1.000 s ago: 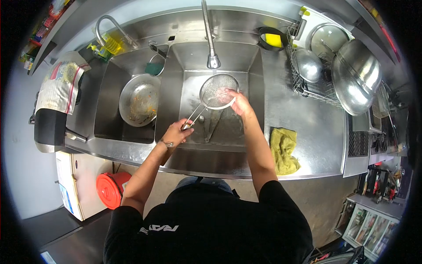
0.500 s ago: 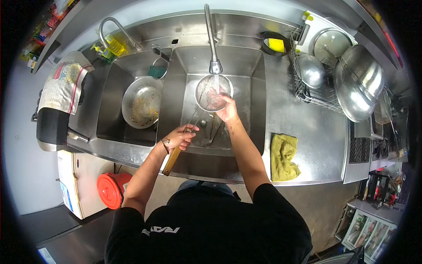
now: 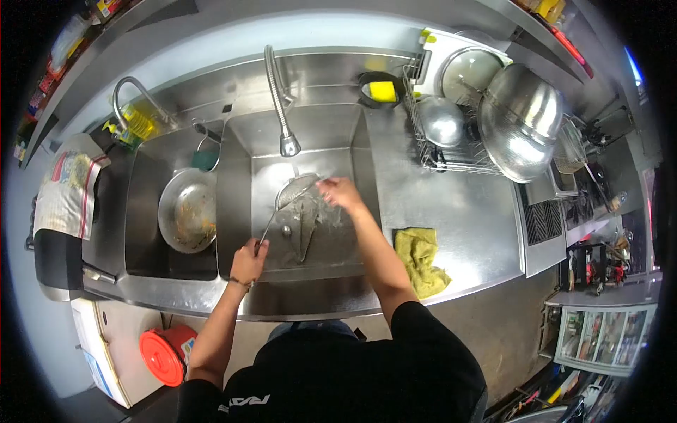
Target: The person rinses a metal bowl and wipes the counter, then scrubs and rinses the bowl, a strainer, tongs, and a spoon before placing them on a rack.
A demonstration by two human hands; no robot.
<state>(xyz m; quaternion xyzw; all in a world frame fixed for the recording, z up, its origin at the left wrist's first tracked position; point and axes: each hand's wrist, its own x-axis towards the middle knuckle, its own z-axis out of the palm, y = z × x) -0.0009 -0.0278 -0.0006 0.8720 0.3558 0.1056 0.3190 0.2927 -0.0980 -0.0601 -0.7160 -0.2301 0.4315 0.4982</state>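
Observation:
My left hand (image 3: 248,261) is closed around the handle of a round mesh strainer (image 3: 296,190). The strainer is tipped on its side above the right sink basin (image 3: 331,254), its rim facing up and away. My right hand (image 3: 341,193) is at the strainer's right rim, fingers bent onto it; the exact contact is blurred. Below the strainer, a long thin utensil (image 3: 305,243), perhaps tongs, lies on the wet basin floor near the drain. The flexible faucet (image 3: 289,145) hangs just behind the strainer.
A food-stained pan (image 3: 185,211) sits in the left basin, near a green scrubber (image 3: 205,161). To the right lie a yellow-green cloth (image 3: 419,261), a black bowl with a yellow sponge (image 3: 383,92), and a dish rack (image 3: 462,166) with bowls. A red-lidded bucket (image 3: 162,357) stands on the floor.
The strainer has gone from level under the running water to tipped over. My right hand has left its inside for the rim. The water stream no longer shows clearly. The view has shifted right.

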